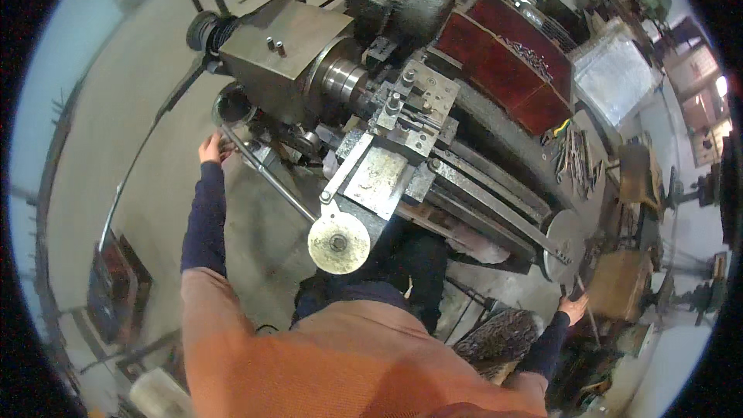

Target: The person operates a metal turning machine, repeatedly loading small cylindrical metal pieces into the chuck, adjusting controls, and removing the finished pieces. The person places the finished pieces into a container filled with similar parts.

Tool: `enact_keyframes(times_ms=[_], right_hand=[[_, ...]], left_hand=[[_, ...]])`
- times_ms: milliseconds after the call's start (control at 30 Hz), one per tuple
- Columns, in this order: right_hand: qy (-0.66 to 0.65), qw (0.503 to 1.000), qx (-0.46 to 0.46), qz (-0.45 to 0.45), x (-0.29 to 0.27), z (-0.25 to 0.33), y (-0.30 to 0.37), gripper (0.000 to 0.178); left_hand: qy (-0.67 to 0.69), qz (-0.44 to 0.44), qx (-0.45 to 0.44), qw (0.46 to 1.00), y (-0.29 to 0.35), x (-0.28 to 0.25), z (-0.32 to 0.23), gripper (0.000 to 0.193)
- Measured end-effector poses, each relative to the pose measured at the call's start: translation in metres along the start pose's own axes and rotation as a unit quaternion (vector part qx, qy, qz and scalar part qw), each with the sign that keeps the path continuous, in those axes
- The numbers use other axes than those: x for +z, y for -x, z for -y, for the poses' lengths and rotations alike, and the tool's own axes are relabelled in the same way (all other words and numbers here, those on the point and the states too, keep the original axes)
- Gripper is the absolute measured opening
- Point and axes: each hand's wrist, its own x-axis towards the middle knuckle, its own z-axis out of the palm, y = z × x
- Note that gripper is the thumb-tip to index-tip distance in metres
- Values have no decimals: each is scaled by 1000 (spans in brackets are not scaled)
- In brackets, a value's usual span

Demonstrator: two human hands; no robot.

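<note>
A small metal lathe stands in front of me, with its headstock [286, 35], chuck [340, 77] and tool slide [377, 178]. My left hand [213, 149] reaches out beside the upper end of a long steel bar [275, 182]. Its fingers are curled; what they hold is hidden. Far to the right, my right hand [573, 308] is closed at a short dark handle below the large round handwheel [561, 251] at the bed's end. A thin rod passes close by that hand. Nearest my body is a pale round disc [338, 243] on the slide's arm.
Behind the lathe sit a motor [398, 0] and a dark red tray [503, 54] holding small metal pieces. Wrenches and other tools [576, 159] lie at the right. A long thin rod [131, 170] slants at the left. A dark padded seat [499, 337] is beside me.
</note>
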Motion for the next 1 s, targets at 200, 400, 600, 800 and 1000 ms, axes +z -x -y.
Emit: enact_keyframes(times_ms=[200, 400, 600, 800, 1000], right_hand=[[-189, 958, 76, 202, -64, 52, 96, 59], [-177, 965, 42, 187, -110, 83, 124, 34], [-297, 943, -94, 115, -125, 112, 72, 32], [-420, 863, -276, 45, -229, 207, -4, 36], [-534, 600, -594, -45, -365, 451, 30, 34]], left_hand=[[-556, 106, 86, 820, 4, 27, -12, 37], [-498, 8, 77, 864, 28, 108, -6, 39], [-487, -36, -31, 872, 9, 98, 89, 36], [-577, 145, 37, 803, 38, 66, -22, 44], [-564, 126, 59, 814, 49, 10, -72, 38]])
